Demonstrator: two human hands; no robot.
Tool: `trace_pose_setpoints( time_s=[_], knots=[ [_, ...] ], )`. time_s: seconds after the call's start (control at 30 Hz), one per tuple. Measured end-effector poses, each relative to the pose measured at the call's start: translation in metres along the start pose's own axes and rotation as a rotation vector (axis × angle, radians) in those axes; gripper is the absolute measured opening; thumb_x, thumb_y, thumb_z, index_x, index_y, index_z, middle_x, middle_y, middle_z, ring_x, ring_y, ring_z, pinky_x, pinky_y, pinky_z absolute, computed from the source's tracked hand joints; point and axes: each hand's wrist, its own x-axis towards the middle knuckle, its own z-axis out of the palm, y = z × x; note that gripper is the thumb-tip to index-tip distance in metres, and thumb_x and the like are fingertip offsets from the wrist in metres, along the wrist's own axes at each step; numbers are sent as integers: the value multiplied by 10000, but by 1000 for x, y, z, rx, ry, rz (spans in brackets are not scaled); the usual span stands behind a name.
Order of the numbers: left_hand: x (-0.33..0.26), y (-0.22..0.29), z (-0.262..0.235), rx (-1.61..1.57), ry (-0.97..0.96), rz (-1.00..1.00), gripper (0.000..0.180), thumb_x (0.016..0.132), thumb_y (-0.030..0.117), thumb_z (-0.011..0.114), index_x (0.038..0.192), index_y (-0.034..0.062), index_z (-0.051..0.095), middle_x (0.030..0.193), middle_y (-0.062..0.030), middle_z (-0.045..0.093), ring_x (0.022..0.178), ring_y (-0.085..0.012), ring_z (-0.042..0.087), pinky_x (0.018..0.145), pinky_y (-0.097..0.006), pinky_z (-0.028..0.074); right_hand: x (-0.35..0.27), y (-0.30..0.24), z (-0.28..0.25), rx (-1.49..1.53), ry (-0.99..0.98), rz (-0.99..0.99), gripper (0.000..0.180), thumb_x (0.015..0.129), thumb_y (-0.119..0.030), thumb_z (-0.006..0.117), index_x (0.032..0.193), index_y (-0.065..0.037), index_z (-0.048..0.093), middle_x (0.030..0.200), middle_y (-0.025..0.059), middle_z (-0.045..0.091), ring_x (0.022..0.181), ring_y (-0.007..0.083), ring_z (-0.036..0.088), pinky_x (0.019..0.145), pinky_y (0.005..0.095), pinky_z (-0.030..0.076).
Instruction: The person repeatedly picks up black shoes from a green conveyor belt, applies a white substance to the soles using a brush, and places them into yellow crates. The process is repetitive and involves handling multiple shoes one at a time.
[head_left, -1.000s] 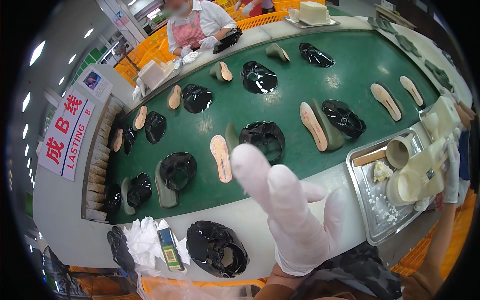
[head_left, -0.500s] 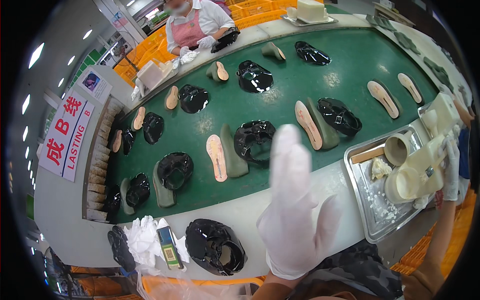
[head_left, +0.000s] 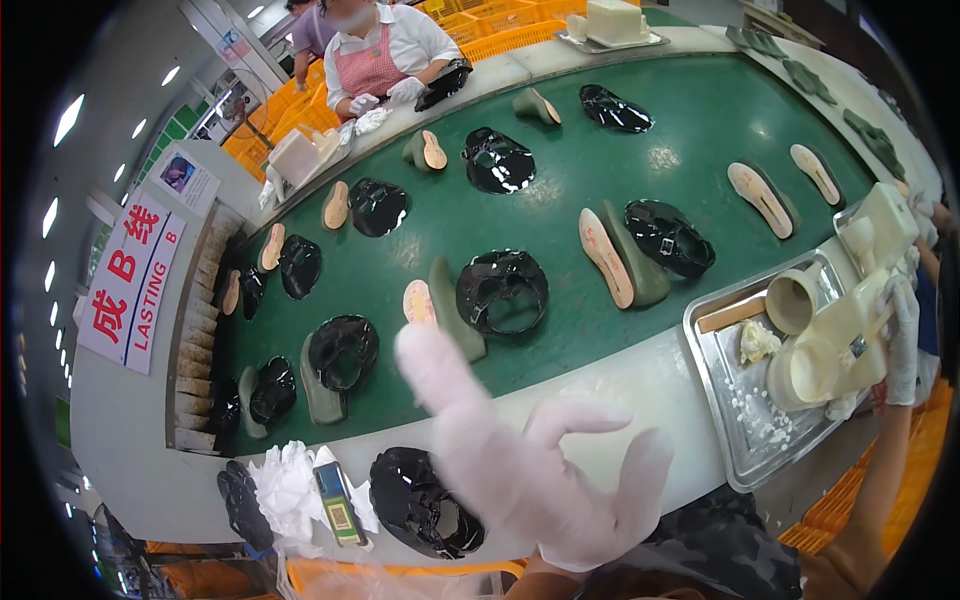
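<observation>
Head view: 1 gloved right hand [head_left: 545, 480] near 1 black shoe upper [head_left: 425, 505].

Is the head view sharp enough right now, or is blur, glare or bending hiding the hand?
Head view: the gloved hand is motion-blurred, its fingers smeared; the green belt is sharp, with glare on the glossy black uppers; edges bend toward the dark rim.

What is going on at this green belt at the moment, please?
A person's gloved hand is raised open over the near edge of the green conveyor belt, holding nothing. Black shoe uppers and grey lasts lie in pairs along the belt. One more upper sits on the near ledge. Across the belt, another worker handles a black upper.
</observation>
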Motion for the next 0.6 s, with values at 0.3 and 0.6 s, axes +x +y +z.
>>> trace_pose_setpoints(
  time_s=[0.3, 0.6],
  knots=[
    [1, 3, 9, -80, -166, -87, 790, 717, 62, 653, 1343, 5, 174, 1343, -358, 100, 1235, -438, 232, 515, -219, 470, 8, 5, -17, -34, -98, -8, 238, 881, -215, 493, 1073, -74, 500, 881, -50, 523, 709, -3, 517, 544, 93, 443],
    [3, 4, 12, -63, -194, -141, 815, 717, 45, 650, 1361, 37, 152, 1342, -373, 68, 1264, -444, 175, 483, -210, 461, 12, 9, -35, -36, -162, 63, 282, 884, -214, 490, 1131, -76, 483, 948, -45, 530, 781, 6, 537, 649, 115, 476]
  ],
)
